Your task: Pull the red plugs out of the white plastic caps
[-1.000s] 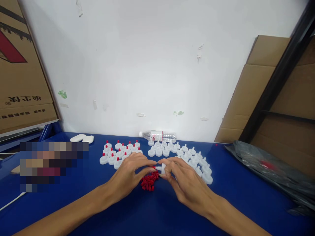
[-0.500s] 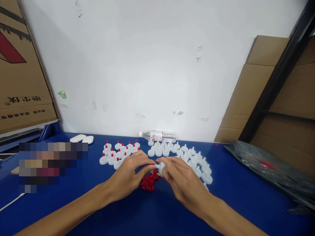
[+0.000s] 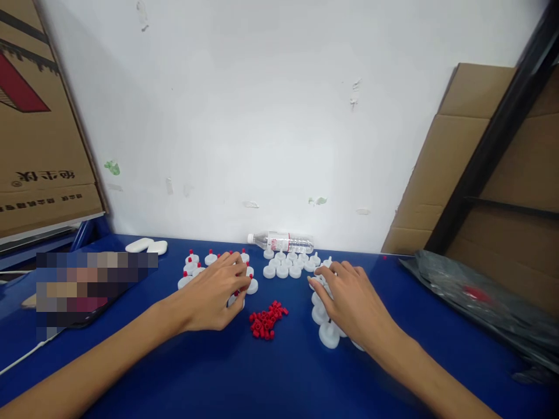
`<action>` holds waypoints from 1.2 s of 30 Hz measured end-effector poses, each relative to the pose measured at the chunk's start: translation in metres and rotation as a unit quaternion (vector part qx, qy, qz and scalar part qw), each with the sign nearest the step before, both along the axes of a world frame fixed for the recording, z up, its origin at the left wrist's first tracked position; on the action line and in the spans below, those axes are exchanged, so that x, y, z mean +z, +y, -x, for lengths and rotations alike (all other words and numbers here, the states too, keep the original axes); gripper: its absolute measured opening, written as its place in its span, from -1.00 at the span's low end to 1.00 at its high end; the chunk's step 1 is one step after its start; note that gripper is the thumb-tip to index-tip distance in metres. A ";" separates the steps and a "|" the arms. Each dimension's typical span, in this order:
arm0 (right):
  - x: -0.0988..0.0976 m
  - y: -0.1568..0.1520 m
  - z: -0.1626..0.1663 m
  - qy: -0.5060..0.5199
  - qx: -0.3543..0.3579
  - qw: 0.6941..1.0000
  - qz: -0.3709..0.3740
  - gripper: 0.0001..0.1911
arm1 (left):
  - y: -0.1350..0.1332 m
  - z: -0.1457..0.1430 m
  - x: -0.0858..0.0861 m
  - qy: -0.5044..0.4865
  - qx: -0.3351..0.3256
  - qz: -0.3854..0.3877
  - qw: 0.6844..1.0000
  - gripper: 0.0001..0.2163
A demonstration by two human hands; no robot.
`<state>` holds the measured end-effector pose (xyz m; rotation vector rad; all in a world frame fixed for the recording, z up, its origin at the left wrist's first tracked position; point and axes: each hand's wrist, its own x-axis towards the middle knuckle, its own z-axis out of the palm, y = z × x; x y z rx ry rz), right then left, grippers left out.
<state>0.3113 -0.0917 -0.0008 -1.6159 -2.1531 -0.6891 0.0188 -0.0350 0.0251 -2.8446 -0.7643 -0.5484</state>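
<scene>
My left hand [image 3: 217,293] is on the left among white nozzle caps with red tips [image 3: 211,256]. Its thumb and fingers close around one white nozzle cap [image 3: 234,302], whose red tip shows between them. To the right, my right hand [image 3: 356,299] reaches over white nozzle caps without red tips [image 3: 329,335]. The fingers there are curved, with thumb and forefinger apart; part of the caps beneath is hidden. Between both hands lies a loose pile of small red tip caps [image 3: 264,321].
A clear plastic bottle [image 3: 288,241] lies on its side against the wall. White rounded cases [image 3: 157,248] and a blurred-out patch [image 3: 87,291] are on the left of the blue table [image 3: 279,378]. A dark plastic bag [image 3: 484,302] lies at right, near cardboard [image 3: 441,174].
My hands have moved apart from above the red pile. The left went left with a red-tipped nozzle cap; the right moved right over the plain white caps.
</scene>
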 end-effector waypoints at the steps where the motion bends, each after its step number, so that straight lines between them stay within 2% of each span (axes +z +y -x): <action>1: -0.001 0.000 0.000 -0.001 -0.002 1.000 0.006 -0.61 | -0.001 -0.001 0.000 -0.005 -0.001 0.001 1.000 -0.87; 8: -0.002 -0.003 0.004 0.056 0.035 0.994 0.084 -0.51 | -0.013 -0.005 0.001 -0.032 -0.037 0.068 0.996 -0.89; 14: -0.008 -0.003 0.005 0.089 0.065 0.990 0.091 -0.56 | -0.017 -0.007 -0.002 -0.002 -0.035 0.109 0.993 -0.92; 19: -0.001 -0.003 0.007 0.099 0.085 0.987 0.088 -0.59 | -0.015 -0.007 -0.004 -0.004 -0.037 0.105 0.994 -0.94; 24: 0.010 -0.008 0.011 0.145 0.096 0.982 0.068 -0.76 | -0.014 -0.008 -0.005 -0.006 -0.038 0.108 0.993 -0.93; 28: 0.013 -0.014 0.018 0.153 0.157 0.972 0.088 -0.85 | -0.011 -0.006 -0.009 -0.015 -0.052 0.100 0.993 -0.93; 32: 0.013 -0.019 0.024 0.149 0.210 0.960 0.109 -0.83 | -0.008 -0.002 -0.010 -0.010 -0.057 0.092 0.994 -0.94; 36: 0.010 -0.021 0.026 0.160 0.216 0.957 0.113 -0.76 | -0.008 -0.004 -0.002 -0.035 -0.051 0.042 0.997 -0.92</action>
